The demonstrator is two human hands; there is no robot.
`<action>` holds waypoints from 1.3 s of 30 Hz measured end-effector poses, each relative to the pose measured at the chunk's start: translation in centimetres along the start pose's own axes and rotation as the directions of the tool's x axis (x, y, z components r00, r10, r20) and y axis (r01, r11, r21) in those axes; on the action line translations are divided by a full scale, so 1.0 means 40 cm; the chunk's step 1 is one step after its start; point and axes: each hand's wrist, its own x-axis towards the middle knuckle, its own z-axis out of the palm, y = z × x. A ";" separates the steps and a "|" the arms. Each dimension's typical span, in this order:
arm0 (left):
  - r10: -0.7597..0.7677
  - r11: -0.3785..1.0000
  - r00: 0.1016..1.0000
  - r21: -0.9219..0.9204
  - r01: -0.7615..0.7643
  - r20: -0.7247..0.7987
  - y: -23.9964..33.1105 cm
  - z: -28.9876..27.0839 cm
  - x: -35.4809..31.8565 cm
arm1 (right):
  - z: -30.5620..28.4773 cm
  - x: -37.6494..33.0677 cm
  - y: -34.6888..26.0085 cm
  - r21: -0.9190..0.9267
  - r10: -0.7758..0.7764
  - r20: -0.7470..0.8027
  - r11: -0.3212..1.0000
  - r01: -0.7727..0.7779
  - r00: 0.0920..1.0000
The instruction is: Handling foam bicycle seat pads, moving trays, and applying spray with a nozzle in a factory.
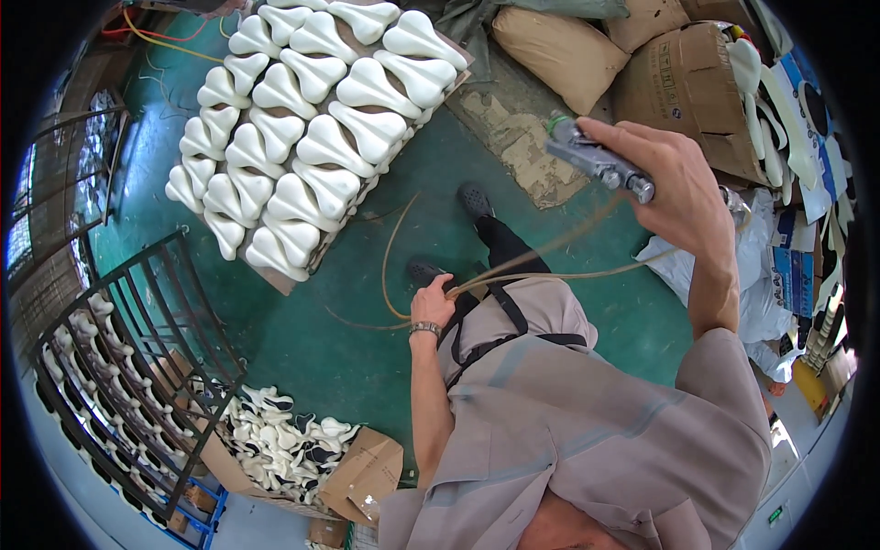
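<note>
Right hand [674, 188]: raised, closed around a grey spray gun [596, 160], nozzle end pointing away from the body toward the upper left. Two thin tan hoses [550, 266] run from the gun down and across to the left hand.

Left hand [433, 301]: lowered in front of the torso, fingers pinched narrow on the hoses; metal wristband [425, 328] at the wrist. A slack loop of hose [390, 257] curves over the green floor [367, 348] beyond this hand.

White moulded pieces [312, 128]: many, in close rows on a board, on the floor well ahead of the left hand and left of the gun.

Dark metal rack [137, 348]: far left of the left hand, more white pieces behind its bars.

Open carton of small white parts [284, 449]: below left of the left hand.

Tan sack [559, 50] and cardboard boxes [697, 92]: above and behind the right hand.
</note>
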 end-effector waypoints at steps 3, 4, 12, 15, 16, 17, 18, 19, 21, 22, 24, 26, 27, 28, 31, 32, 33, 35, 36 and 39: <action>-0.004 1.000 0.999 -0.006 0.004 0.038 -0.001 -0.003 -0.015 | 0.039 0.020 -0.043 0.114 -0.127 -0.025 0.985 0.129 0.992; 0.001 1.000 0.999 -0.015 -0.001 0.040 -0.006 -0.001 -0.019 | 0.045 0.032 -0.063 0.110 -0.132 -0.022 0.985 0.133 0.991; 0.040 0.996 0.999 -0.080 -0.039 0.015 -0.167 -0.021 -0.090 | 0.113 -0.021 -0.248 0.120 -0.138 -0.038 0.983 0.142 0.990; 0.126 0.985 0.990 -0.108 -0.131 -0.059 -0.276 -0.049 -0.144 | 0.128 -0.111 -0.340 -0.007 -0.078 0.080 0.997 0.078 0.994; 0.175 0.971 0.977 -0.143 -0.192 -0.123 -0.318 -0.062 -0.162 | 0.141 -0.147 -0.385 -0.021 -0.066 0.062 0.997 0.067 0.996; 0.203 0.966 0.971 -0.135 -0.219 -0.125 -0.365 -0.079 -0.180 | 0.159 -0.191 -0.436 -0.012 -0.029 -0.019 1.000 0.029 0.999; 0.257 0.947 0.944 -0.143 -0.289 -0.209 -0.406 -0.108 -0.198 | 0.189 -0.240 -0.480 -0.001 0.022 -0.101 1.000 -0.022 0.995; 0.311 0.921 0.908 -0.144 -0.361 -0.281 -0.454 -0.140 -0.221 | 0.222 -0.295 -0.523 -0.012 0.060 -0.123 0.998 -0.062 0.991; 0.426 0.815 0.758 -0.153 -0.558 -0.494 -0.541 -0.227 -0.262 | 0.301 -0.415 -0.603 0.263 0.248 -0.189 0.945 -0.194 0.950; 0.434 0.772 0.718 -0.186 -0.608 -0.545 -0.591 -0.279 -0.290 | 0.335 -0.489 -0.657 0.264 0.305 -0.193 0.932 -0.251 0.933; 0.465 0.726 0.593 -0.100 -0.680 -0.657 -0.683 -0.382 -0.362 | 0.384 -0.635 -0.750 0.398 0.732 0.060 0.607 -0.688 0.679; 0.542 0.671 0.474 0.018 -0.741 -0.694 -0.740 -0.469 -0.412 | 0.482 -0.851 -0.760 0.483 0.811 0.043 0.494 -0.723 0.583; 0.536 0.657 0.466 0.001 -0.754 -0.704 -0.753 -0.500 -0.452 | 0.527 -0.954 -0.778 0.471 0.876 0.022 0.415 -0.778 0.481; 0.544 0.604 0.432 -0.022 -0.796 -0.719 -0.767 -0.523 -0.486 | 0.571 -1.051 -0.797 0.464 0.925 -0.001 0.337 -0.819 0.380; 0.607 0.566 0.446 -0.036 -0.823 -0.658 -0.810 -0.556 -0.551 | 0.711 -1.315 -0.866 0.448 0.983 0.183 -0.083 -0.890 0.000; 0.648 0.558 0.459 -0.031 -0.829 -0.608 -0.817 -0.542 -0.554 | 0.751 -1.419 -0.900 0.453 0.985 0.166 -0.121 -0.883 -0.050; 0.682 0.565 0.466 0.000 -0.825 -0.564 -0.827 -0.536 -0.561 | 0.827 -1.507 -0.910 0.489 0.953 0.267 -0.263 -0.832 -0.144; 0.722 0.555 0.476 0.011 -0.832 -0.502 -0.850 -0.509 -0.545 | 1.028 -1.698 -0.887 0.540 0.856 0.483 -0.457 -0.707 -0.185; 0.749 0.550 0.489 0.006 -0.835 -0.447 -0.852 -0.479 -0.528 | 1.134 -1.792 -0.881 0.560 0.801 0.578 -0.527 -0.640 -0.154; 0.764 0.557 0.515 -0.006 -0.831 -0.388 -0.848 -0.431 -0.505 | 1.417 -1.856 -0.923 0.401 0.442 0.890 -0.874 -0.273 -0.107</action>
